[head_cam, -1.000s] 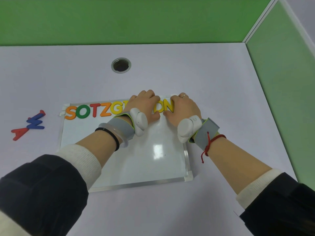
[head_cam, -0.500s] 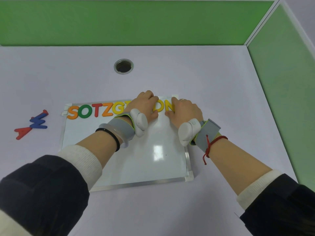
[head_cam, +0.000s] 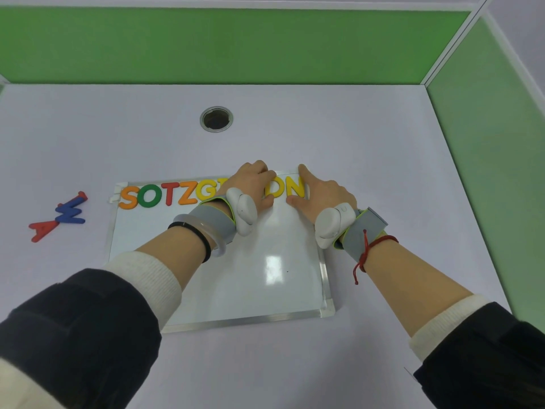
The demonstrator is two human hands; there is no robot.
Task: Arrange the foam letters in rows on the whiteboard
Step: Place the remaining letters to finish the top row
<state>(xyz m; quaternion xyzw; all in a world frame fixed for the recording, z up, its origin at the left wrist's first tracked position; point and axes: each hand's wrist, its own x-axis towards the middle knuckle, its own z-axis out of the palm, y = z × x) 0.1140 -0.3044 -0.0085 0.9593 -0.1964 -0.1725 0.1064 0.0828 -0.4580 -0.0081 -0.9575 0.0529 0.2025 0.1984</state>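
Note:
A whiteboard lies flat on the desk. A row of foam letters runs along its top edge: orange S, green O, red T, orange Z and yellow G. My left hand hides the following letters, with fingers curled over the top and thumb under the yellow O. My right hand pinches the yellow N, index finger above and thumb below. A blue letter and a red letter lie loose on the desk to the left.
A round cable hole sits in the desk behind the board. Green partition walls close the back and the right side. Both wrists carry grey straps with white devices.
My right hand has drawn back slightly, uncovering more of the yellow N, and its index finger now stretches past the letter's top. The left hand has barely moved.

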